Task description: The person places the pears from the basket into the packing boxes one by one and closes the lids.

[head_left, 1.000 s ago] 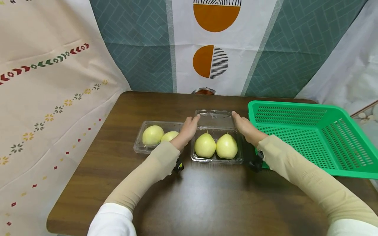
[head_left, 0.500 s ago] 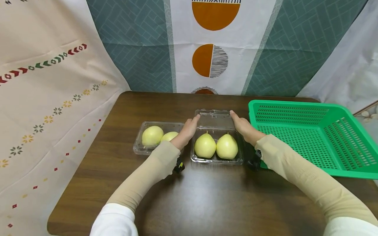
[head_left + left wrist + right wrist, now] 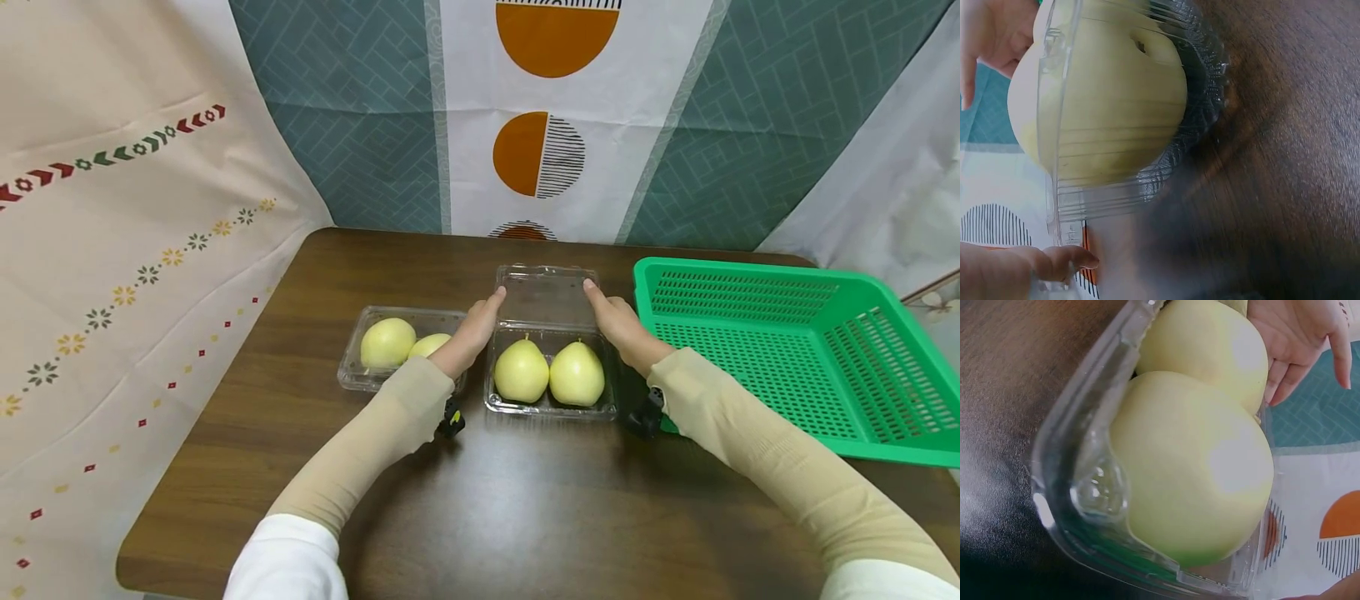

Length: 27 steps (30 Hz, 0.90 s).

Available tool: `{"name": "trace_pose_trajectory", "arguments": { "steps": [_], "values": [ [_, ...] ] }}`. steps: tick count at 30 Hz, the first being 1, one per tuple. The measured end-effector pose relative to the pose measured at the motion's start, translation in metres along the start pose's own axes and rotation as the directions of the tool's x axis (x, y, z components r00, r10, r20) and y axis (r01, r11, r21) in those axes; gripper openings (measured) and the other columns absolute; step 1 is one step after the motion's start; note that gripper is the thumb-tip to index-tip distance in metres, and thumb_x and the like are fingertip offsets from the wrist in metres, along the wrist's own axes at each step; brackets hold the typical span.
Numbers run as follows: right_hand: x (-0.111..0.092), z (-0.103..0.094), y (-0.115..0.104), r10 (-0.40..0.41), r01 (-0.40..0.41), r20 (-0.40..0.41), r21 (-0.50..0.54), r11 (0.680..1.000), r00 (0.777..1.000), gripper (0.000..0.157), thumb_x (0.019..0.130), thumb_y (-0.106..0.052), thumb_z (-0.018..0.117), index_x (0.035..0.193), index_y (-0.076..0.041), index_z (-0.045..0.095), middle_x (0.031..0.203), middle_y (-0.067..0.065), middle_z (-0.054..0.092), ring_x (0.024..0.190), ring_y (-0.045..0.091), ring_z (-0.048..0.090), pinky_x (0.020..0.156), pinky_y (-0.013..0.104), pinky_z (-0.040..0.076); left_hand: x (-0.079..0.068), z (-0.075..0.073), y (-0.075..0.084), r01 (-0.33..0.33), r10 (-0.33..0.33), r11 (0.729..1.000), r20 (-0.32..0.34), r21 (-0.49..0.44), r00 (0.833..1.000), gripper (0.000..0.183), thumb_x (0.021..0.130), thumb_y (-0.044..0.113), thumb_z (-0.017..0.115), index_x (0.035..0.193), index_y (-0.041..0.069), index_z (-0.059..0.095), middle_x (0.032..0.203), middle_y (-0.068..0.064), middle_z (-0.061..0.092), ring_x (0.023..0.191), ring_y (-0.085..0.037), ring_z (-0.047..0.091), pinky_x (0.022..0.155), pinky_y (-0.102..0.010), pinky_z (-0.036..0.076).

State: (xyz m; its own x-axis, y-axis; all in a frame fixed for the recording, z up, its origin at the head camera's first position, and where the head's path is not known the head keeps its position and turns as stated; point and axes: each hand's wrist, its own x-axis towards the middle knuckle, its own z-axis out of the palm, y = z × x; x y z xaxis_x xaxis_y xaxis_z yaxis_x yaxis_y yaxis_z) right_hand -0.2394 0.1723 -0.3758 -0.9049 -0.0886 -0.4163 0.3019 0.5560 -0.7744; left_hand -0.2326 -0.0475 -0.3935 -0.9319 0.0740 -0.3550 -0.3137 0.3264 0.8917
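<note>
Two pale yellow-green pears, a left one [image 3: 521, 371] and a right one [image 3: 577, 373], sit side by side in a clear plastic clamshell box [image 3: 551, 410]. Its hinged lid [image 3: 547, 296] stands raised at the back. My left hand [image 3: 477, 329] is at the lid's left side, its thumb apart from the fingers. At the lid's right side is my right hand [image 3: 618, 321], palm turned inward. Neither hand pinches the lid with its thumb; whether the fingers touch it is partly hidden. In the right wrist view, the left palm [image 3: 1294, 337] faces the pears.
Left of the box stands another clear plastic box [image 3: 363, 383] with two pears, partly behind the left hand. A green slotted basket [image 3: 750, 362] is at the right. Everything rests on a dark wooden table [image 3: 510, 508], with patterned cloth [image 3: 360, 125] behind.
The lid has risen and now stands taller in the head view. Both hands stay at its sides with only slight shifts. The pears and the basket have not moved.
</note>
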Motion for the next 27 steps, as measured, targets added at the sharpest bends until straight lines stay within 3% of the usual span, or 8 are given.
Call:
{"name": "trace_pose_trajectory", "arguments": {
  "steps": [6,10,14,20,27],
  "values": [
    [-0.001,0.0,0.0,-0.058,0.059,-0.043,0.025,0.998,0.997,0.092,0.094,-0.066,0.022,0.149,0.007,0.01,0.154,0.026,0.016,0.141,0.042,0.019,0.113,0.056,0.02,0.0,-0.001,0.002,-0.051,0.051,0.999,0.004,0.002,0.999,0.076,0.098,0.057,0.025,0.149,0.0,0.025,0.155,-0.017,0.022,0.144,-0.033,0.018,0.117,-0.049,0.016],
    [-0.004,-0.001,0.0,-0.062,0.065,-0.067,0.041,0.997,0.996,0.094,0.093,-0.068,0.023,0.15,0.005,0.007,0.154,0.025,0.015,0.141,0.042,0.02,0.113,0.057,0.02,-0.001,-0.001,0.005,-0.068,0.068,0.997,0.009,0.023,0.998,0.075,0.099,0.056,0.024,0.148,-0.001,0.026,0.154,-0.018,0.024,0.143,-0.033,0.02,0.117,-0.048,0.017],
    [-0.005,-0.001,0.001,-0.122,0.13,-0.1,0.073,0.989,0.987,0.09,0.094,-0.065,0.026,0.15,0.004,0.007,0.154,0.024,0.013,0.141,0.041,0.019,0.113,0.057,0.02,-0.002,-0.003,0.009,-0.067,0.067,0.998,0.003,0.021,0.998,0.076,0.098,0.057,0.024,0.149,0.001,0.024,0.155,-0.016,0.023,0.144,-0.031,0.019,0.117,-0.048,0.017],
    [-0.007,-0.002,-0.001,-0.206,0.231,-0.173,0.137,0.963,0.963,0.082,0.098,-0.057,0.027,0.149,0.005,0.01,0.154,0.023,0.012,0.142,0.038,0.016,0.114,0.055,0.018,0.0,-0.006,0.015,-0.106,0.106,0.994,-0.031,0.012,0.994,0.073,0.099,0.057,0.023,0.149,0.004,0.028,0.154,-0.014,0.027,0.143,-0.031,0.022,0.116,-0.048,0.018],
    [-0.011,-0.005,-0.003,-0.257,0.282,-0.18,0.132,0.95,0.95,0.08,0.099,-0.056,0.025,0.148,0.007,0.014,0.155,0.023,0.015,0.143,0.038,0.017,0.114,0.054,0.019,-0.002,-0.009,0.017,-0.119,0.118,0.993,-0.086,-0.007,0.989,0.071,0.099,0.055,0.025,0.148,0.003,0.031,0.154,-0.012,0.03,0.143,-0.028,0.023,0.117,-0.043,0.019]
  ]
}}
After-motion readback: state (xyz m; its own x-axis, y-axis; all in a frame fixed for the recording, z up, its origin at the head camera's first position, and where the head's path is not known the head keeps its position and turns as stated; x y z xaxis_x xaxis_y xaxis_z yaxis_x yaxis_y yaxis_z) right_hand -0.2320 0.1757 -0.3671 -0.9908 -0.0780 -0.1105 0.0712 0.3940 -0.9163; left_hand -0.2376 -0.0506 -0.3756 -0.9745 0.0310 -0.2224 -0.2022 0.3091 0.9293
